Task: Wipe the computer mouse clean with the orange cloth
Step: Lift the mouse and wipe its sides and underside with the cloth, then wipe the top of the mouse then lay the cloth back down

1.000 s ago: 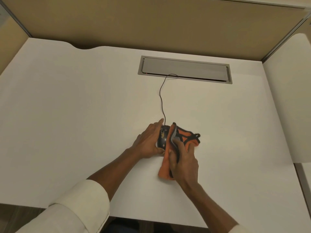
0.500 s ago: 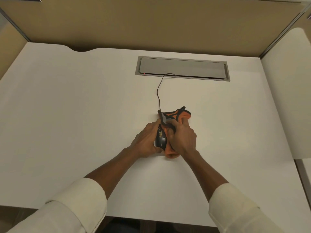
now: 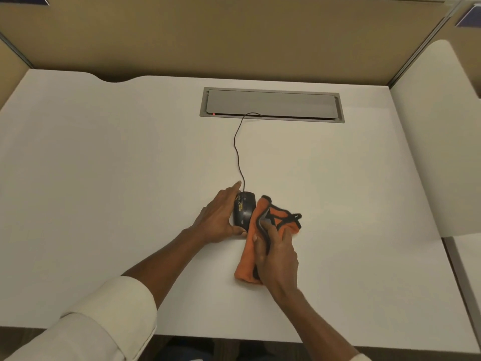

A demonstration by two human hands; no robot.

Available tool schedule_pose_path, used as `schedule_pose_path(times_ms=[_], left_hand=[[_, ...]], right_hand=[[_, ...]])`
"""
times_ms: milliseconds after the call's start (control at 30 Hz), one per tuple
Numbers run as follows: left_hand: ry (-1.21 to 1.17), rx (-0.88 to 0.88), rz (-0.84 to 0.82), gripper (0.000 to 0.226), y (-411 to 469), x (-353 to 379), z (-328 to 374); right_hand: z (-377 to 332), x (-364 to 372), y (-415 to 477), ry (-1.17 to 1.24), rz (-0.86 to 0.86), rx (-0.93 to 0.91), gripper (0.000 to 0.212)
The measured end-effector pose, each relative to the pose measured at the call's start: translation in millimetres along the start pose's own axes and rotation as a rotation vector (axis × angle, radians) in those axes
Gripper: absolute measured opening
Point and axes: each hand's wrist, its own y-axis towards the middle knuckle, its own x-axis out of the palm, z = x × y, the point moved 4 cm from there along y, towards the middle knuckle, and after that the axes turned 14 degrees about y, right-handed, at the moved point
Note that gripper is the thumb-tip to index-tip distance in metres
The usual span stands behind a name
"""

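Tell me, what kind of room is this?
Probably an office cubicle. A white desk is walled in by tan partition panels, a grey cable hatch is set into the desktop, and a wired computer mouse sits there.

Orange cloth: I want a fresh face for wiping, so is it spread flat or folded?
Folded. The orange cloth is bunched in layers under the right hand, its dark hem doubling back beside the mouse.
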Motion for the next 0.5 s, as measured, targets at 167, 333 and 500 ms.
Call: schedule_pose_path(times_ms=[167, 333, 500], left_hand=[[-0.001, 0.007, 0.012, 0.136, -0.4, -0.2, -2.6], [0.019, 0.013, -0.001, 0.136, -0.4, -0.4, -1.9], [0.000, 0.027, -0.011, 0.138, -2.1, 7.4, -3.2]], right_hand=[[11.1, -9.8, -21.3, 0.067, -0.070, 0.017, 0.040], [19.6, -31.4, -31.1, 0.576, 0.028, 0.257, 0.031], [20.0, -57.5, -35.4, 1.147, 0.130, 0.541, 0.032]])
